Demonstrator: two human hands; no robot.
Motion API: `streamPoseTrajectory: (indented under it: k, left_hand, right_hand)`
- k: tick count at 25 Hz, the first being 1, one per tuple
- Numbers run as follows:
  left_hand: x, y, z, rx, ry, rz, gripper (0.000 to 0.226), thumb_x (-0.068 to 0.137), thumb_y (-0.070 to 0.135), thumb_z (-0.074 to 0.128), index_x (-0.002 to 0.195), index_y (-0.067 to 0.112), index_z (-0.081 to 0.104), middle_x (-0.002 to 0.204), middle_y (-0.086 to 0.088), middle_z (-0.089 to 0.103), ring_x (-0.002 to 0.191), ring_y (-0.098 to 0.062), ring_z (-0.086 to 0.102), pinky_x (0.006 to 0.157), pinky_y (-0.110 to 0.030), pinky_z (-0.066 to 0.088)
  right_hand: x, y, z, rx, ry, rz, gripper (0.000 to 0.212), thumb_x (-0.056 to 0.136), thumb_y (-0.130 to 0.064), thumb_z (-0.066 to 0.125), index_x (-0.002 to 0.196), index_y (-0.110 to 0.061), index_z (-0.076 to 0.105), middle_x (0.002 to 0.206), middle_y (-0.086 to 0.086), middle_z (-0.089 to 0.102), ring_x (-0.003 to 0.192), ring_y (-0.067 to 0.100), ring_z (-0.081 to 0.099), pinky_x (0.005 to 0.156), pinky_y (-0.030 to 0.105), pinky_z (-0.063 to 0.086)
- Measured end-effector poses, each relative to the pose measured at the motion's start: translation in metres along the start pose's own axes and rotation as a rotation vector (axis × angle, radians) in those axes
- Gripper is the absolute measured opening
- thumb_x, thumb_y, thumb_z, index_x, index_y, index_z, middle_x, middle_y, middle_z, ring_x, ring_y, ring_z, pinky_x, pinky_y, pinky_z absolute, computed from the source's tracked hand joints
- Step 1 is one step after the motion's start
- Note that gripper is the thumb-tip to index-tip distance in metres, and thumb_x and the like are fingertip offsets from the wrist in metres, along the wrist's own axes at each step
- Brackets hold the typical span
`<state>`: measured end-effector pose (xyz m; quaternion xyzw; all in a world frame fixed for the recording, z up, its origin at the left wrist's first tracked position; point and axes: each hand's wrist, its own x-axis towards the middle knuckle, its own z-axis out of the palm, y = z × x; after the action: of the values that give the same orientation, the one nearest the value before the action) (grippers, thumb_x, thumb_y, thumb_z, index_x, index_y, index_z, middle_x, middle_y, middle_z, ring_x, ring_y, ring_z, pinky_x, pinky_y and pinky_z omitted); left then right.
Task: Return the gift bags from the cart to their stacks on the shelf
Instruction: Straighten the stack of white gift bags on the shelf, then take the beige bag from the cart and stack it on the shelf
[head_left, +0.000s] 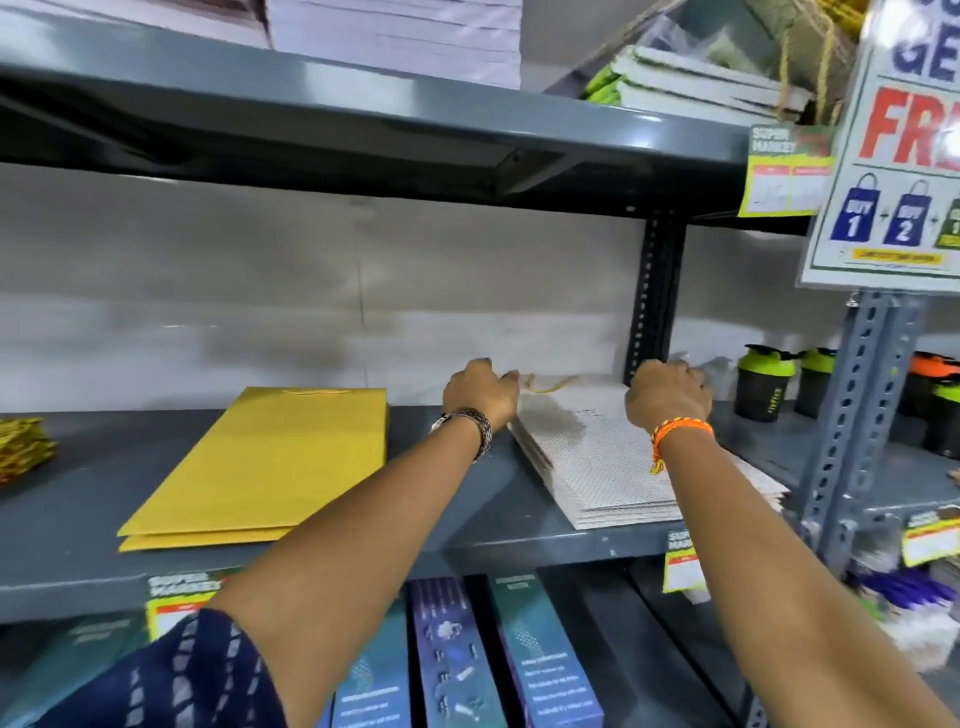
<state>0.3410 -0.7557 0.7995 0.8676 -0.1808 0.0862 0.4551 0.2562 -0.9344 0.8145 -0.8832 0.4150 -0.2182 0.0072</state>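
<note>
On the grey shelf (467, 525) a stack of white dotted gift bags (608, 457) lies flat near the right end, its front corner reaching the front edge, and both arms stretch over it to its back end. The left hand (480, 392) rests at the stack's back left corner with fingers curled down onto the top bag; the right hand (670, 395) is at the back right corner, fingers bent over the far edge, though whether either hand truly grips a bag I cannot tell. A yellow cord handle (550, 385) pokes out between the two hands. The white stack shows several layers at its front edge, too fine to count. To the left, well apart, two yellow gift bags (270, 462) lie flat, one on the other, near the front edge. At the far left end sits a small pile of gold patterned bags (21, 449).
</note>
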Motion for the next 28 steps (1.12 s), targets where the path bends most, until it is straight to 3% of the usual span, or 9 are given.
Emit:
streamPoseTrajectory:
  k: [3,7,12,16,21,24,28]
  left_hand:
    - [-0.019,-0.013,-0.064,0.137,0.118,0.09,0.058,0.095,0.042,0.05,0.145,0.012,0.048,0.142,-0.014,0.058,0.133,-0.035,0.051,0.105,-0.036,0.043]
    - [-0.056,-0.066,-0.167,0.385,0.298,0.143,0.051,0.095,0.044,0.048,0.135,0.011,0.055,0.131,-0.017,0.065,0.122,-0.038,0.059,0.095,-0.039,0.048]
    - [-0.128,-0.164,-0.288,0.541,0.506,0.058,0.051,0.093,0.045,0.048,0.133,0.014,0.056,0.128,-0.013,0.066,0.118,-0.034,0.062,0.092,-0.04,0.05]
    - [-0.22,-0.252,-0.363,0.582,0.631,-0.115,0.055,0.096,0.044,0.047,0.145,0.019,0.051,0.139,-0.005,0.062,0.129,-0.026,0.057,0.101,-0.034,0.042]
    - [-0.344,-0.358,-0.416,0.476,0.682,-0.456,0.049,0.097,0.045,0.049,0.141,0.025,0.056,0.104,-0.01,0.077,0.11,-0.03,0.067,0.092,-0.037,0.049]
    - [-0.419,-0.431,-0.429,0.383,0.735,-0.692,0.046,0.095,0.049,0.048,0.131,0.025,0.064,0.111,-0.002,0.077,0.109,-0.027,0.069,0.087,-0.034,0.051]
    - [-0.509,-0.529,-0.407,0.144,0.78,-1.049,0.042,0.096,0.042,0.052,0.126,0.018,0.067,0.131,-0.011,0.067,0.122,-0.032,0.063,0.099,-0.038,0.05]
  right_hand:
    - [-0.035,-0.066,-0.021,0.116,0.071,-0.163,0.037,0.085,-0.013,0.053,0.12,-0.004,0.059,0.128,0.021,0.055,0.122,0.038,0.048,0.099,0.045,0.04]
    - [-0.108,-0.161,-0.041,0.295,0.117,-0.434,0.029,0.086,-0.013,0.051,0.111,-0.001,0.062,0.119,0.02,0.059,0.114,0.039,0.052,0.092,0.043,0.044]
    - [-0.237,-0.274,-0.056,0.462,0.161,-0.791,0.028,0.085,-0.013,0.056,0.109,0.0,0.062,0.115,0.02,0.062,0.111,0.04,0.056,0.088,0.043,0.048]
    - [-0.371,-0.349,-0.038,0.587,0.191,-1.119,0.029,0.08,-0.015,0.055,0.106,-0.005,0.06,0.108,0.017,0.064,0.104,0.037,0.059,0.088,0.043,0.048]
    - [-0.52,-0.413,0.018,0.556,-0.008,-1.461,0.035,0.078,-0.012,0.052,0.111,-0.003,0.061,0.112,0.019,0.064,0.107,0.038,0.058,0.092,0.045,0.048]
    - [-0.603,-0.437,0.065,0.475,-0.211,-1.669,0.032,0.08,-0.009,0.05,0.11,-0.002,0.06,0.112,0.02,0.063,0.109,0.039,0.057,0.092,0.047,0.049]
    - [-0.701,-0.451,0.149,0.225,-0.537,-1.838,0.029,0.089,-0.008,0.049,0.116,-0.001,0.057,0.121,0.017,0.058,0.118,0.038,0.053,0.09,0.047,0.048]
